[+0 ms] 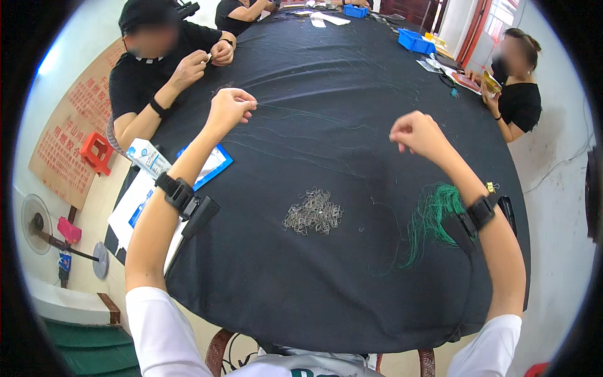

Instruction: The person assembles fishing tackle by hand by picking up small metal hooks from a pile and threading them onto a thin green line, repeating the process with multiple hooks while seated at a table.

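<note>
Both my arms reach forward over the black-covered table. My left hand (232, 108) is closed in a pinch on a thin green thread (295, 110), which trails from its fingertips to the right. My right hand (416, 135) is also pinched, with its fingers curled; whatever it holds is too fine to make out. Between my arms lies a heap of small bent wire hooks (313, 212) in grey metal. A loose bundle of green thread (433, 217) spreads beside my right forearm, partly hidden by the wrist strap. A single hook seems to lie apart, right of the heap.
A white carton (148, 157), a blue-edged packet (217, 168) and white papers (125, 217) lie by my left forearm. A person (157, 69) works at the left edge, another (518, 94) at the right. Blue trays (416, 41) stand farther back.
</note>
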Motion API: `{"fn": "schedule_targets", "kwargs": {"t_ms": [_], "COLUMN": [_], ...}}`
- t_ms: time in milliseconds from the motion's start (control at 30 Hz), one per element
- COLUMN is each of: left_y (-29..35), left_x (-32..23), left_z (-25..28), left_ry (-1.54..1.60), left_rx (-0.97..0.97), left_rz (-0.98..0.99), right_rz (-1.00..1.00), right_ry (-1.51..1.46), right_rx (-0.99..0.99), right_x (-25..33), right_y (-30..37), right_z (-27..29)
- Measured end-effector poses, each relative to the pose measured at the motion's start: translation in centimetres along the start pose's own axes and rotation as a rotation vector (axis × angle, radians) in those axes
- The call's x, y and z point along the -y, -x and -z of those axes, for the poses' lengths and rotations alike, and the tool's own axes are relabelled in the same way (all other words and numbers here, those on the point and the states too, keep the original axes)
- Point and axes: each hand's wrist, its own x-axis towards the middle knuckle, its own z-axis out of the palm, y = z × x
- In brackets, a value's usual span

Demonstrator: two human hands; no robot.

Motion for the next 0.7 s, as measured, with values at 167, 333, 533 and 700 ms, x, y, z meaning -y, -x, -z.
{"fn": "schedule_targets", "kwargs": {"t_ms": [167,333,533,700], "left_y": [-2.8,-3.9,-4.4,-3.8], "left_x": [3.4,5.4,7.4,6.0], "left_z": [-0.4,-0.5,-0.2,-1.2], "left_ry": [-0.110,-0.164,-0.365,-0.499], "left_rx": [-0.081,-0.144,-0.169,-0.201], "left_rz": [0.057,0.145,0.086,0.095], "right_rz": [0.003,-0.003,0.021,0.115], "right_ry": [0.127,0.190,0.273,0.292], "right_rx": [-0.125,-0.176,-0.260,-0.277], "right_x": [-0.9,-2.3,-2.6,-2.9], "right_y": [-5.7,-8.6,-7.9,-4.3], "right_z": [-1.5,-2.8,-3.2,-0.2]}}
